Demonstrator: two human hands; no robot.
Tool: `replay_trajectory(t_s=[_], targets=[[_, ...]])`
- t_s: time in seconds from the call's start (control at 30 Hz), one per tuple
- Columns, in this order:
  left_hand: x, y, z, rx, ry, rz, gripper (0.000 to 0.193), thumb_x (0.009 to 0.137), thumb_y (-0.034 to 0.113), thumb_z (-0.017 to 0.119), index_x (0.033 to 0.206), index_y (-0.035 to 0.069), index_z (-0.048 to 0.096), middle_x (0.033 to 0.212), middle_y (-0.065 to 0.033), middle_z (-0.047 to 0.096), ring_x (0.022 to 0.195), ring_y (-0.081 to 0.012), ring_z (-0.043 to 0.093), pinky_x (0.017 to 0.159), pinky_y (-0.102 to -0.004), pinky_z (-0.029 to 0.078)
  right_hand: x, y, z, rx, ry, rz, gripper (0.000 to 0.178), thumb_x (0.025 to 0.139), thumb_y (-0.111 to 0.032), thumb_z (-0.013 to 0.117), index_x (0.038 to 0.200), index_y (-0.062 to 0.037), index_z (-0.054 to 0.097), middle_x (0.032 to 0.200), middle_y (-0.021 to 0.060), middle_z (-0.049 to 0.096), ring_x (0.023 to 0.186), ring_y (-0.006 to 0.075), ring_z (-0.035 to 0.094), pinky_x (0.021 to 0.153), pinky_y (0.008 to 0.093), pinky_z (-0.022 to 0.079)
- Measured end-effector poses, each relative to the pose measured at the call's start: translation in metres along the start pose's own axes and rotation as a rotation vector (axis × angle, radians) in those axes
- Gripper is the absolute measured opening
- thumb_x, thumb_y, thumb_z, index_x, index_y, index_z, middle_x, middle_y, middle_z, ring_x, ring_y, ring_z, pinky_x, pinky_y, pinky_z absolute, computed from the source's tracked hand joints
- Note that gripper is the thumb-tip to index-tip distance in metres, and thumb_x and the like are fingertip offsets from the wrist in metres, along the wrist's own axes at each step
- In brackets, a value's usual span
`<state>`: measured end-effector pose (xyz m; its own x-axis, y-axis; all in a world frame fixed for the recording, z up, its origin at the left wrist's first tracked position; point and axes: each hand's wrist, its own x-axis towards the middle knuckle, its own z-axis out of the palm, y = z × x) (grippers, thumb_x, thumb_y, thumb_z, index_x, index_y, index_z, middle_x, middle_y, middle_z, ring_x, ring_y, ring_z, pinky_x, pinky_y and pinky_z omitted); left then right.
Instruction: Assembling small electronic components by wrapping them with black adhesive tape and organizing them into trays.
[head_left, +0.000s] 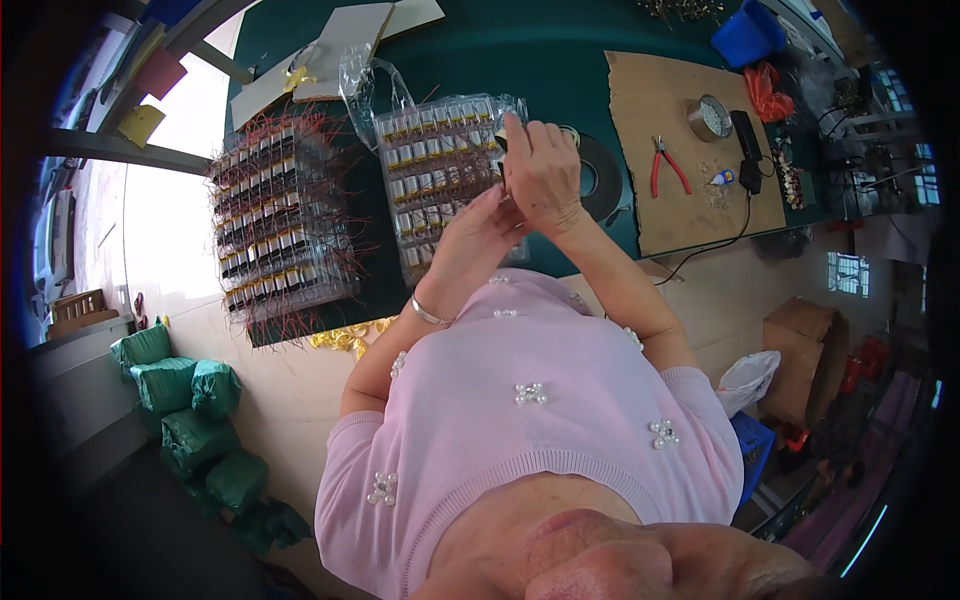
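Observation:
Close together over the right edge of a clear plastic tray [412,262], my hands meet. My right hand [545,178] is uppermost, its fingers curled and pinching a small dark and pale piece [502,142] that I cannot make out. Below it, my left hand [470,240] has its fingertips closed against the same spot; what they grip is mostly hidden. Rows of small silver cells [405,155] with yellow ends fill the tray. To the right of my right hand lies a black tape roll [604,180], partly covered by the hand.
Stacked trays [335,285] of black-banded cells with thin red wires stand left. A cardboard sheet [625,100] at right carries red-handled pliers [668,168], a round tin [709,118], a small glue bottle [722,178] and a black corded device [748,150]. A blue bin [748,35] sits behind.

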<state>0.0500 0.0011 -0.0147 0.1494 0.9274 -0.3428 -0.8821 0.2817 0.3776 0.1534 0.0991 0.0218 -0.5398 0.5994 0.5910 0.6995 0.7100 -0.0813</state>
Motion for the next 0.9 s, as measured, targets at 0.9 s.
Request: replay_trajectory(t_s=[0.9], targets=[[0.011, 0.057, 0.001, 1.221, -0.076, 0.783, 0.034, 0.089, 0.004, 0.046, 0.121, 0.009, 0.057, 0.125, -0.0095, 0.046, 0.1, -0.0188, 0.051, 0.086, -0.0332, 0.043, 0.009, 0.03, -0.004, 0.435, -0.221, 0.251, 0.016, 0.083, -0.013, 0.06, 0.091, -0.0062, 0.048, 0.066, 0.0129, 0.06, 0.062, 0.0332, 0.06, 0.054, 0.0433, 0.045]])
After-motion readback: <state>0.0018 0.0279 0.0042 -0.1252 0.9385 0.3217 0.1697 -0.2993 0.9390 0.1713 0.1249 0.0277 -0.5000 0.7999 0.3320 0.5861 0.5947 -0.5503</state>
